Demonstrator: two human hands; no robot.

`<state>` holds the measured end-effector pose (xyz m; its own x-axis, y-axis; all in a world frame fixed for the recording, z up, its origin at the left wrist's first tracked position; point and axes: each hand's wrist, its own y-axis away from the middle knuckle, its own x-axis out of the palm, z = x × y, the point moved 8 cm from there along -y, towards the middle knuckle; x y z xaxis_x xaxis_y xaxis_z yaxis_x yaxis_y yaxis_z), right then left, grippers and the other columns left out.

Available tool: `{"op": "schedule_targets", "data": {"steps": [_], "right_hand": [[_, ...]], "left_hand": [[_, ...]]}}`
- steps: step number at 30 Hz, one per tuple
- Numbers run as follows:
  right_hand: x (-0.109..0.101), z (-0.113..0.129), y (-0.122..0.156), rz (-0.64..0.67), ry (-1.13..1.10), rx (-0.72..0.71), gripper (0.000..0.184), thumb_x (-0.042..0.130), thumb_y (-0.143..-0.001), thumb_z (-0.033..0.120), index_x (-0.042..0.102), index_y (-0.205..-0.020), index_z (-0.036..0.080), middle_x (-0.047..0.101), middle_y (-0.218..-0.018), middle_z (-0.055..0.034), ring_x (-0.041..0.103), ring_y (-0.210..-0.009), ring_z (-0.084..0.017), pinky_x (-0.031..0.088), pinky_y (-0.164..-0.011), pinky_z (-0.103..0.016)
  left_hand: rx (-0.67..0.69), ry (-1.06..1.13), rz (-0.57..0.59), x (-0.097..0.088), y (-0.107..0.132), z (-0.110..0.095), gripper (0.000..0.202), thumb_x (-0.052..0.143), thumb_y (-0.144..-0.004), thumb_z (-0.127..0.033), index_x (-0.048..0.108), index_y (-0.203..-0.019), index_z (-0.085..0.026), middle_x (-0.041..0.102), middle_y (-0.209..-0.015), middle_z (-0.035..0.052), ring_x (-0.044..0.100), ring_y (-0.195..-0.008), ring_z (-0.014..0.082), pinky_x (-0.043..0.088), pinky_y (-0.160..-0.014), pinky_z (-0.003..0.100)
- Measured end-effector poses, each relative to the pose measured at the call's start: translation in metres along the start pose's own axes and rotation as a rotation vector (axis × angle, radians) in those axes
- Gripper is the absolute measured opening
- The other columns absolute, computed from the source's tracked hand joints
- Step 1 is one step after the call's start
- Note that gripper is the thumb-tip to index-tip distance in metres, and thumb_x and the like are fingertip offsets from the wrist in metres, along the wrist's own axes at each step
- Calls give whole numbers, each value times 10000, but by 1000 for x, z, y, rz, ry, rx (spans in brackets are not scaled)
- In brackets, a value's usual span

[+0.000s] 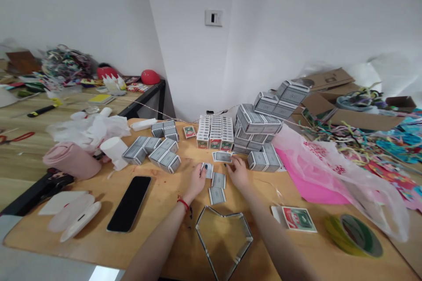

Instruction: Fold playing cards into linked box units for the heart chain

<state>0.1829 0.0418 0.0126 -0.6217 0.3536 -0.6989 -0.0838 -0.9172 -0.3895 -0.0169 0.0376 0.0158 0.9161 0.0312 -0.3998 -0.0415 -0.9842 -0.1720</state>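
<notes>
My left hand pinches a grey-backed playing card between thumb and fingers. Just behind it, a few cards lie overlapped, with a grey-backed card on top. My right hand is at their right edge, its thumb and fingers apart; whether a fingertip touches the cards is hard to tell. Between my hands two joined cards rest on the table, bent where they meet. Nearer to me, between my forearms, stands a heart-shaped outline of cards set on edge.
Card boxes stand in rows at the back, beside a tall stack of grey blocks. More grey blocks sit left. A phone, pink roll, opened card box, tape roll and plastic bag surround the work area.
</notes>
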Motion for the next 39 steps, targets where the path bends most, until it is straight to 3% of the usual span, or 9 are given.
{"op": "schedule_targets", "data": {"steps": [3,10,16,23,29,33,39], "right_hand": [[5,-7,-17,33,90,87,439,544,-757,374,502,-1168,226,483,-1214,-75,458,-1096,-228,387,-899,-362],[11,-16,-21,113,195,213,454,549,-749,445,513,-1146,226,528,-1067,-79,522,-1003,-219,411,-813,-299],[14,-18,-23,192,268,236,445,539,-757,468,506,-1120,214,527,-1012,-80,541,-947,-210,410,-764,-283],[18,-8,-29,409,362,156,455,455,-801,504,411,-1221,335,505,-1084,-51,574,-906,-195,403,-682,-269],[20,-9,-36,513,386,175,466,498,-783,479,408,-1201,295,534,-1107,-63,572,-943,-198,395,-719,-267],[23,-11,-42,526,339,153,502,543,-750,458,406,-1202,288,548,-1115,-69,575,-951,-210,394,-725,-273],[24,-21,-43,502,295,270,541,656,-631,445,474,-1064,177,576,-1012,-106,588,-908,-229,407,-706,-285]], "left_hand": [[-51,92,0,0,0,4,185,412,-798,-308,468,-684,-173,486,-600,1,444,-556,113,342,-507,214],[-190,288,-27,-3,4,16,215,490,-753,-376,478,-794,-165,440,-543,-52,412,-442,77,324,-426,184],[-237,369,-64,-8,4,20,251,518,-730,-385,491,-824,-154,439,-535,-60,397,-424,65,303,-403,172],[-215,369,-43,-6,5,20,208,511,-733,-363,483,-768,-159,432,-509,-67,393,-416,60,307,-418,174],[-197,336,-39,-6,4,19,212,511,-733,-360,492,-772,-152,449,-519,-57,405,-428,66,317,-419,177],[-214,330,-34,-5,4,22,227,511,-731,-369,494,-790,-151,444,-520,-56,408,-434,70,306,-407,173],[-194,301,-21,-4,4,20,238,499,-747,-379,501,-808,-149,437,-522,-58,394,-432,67,312,-428,180]]}}
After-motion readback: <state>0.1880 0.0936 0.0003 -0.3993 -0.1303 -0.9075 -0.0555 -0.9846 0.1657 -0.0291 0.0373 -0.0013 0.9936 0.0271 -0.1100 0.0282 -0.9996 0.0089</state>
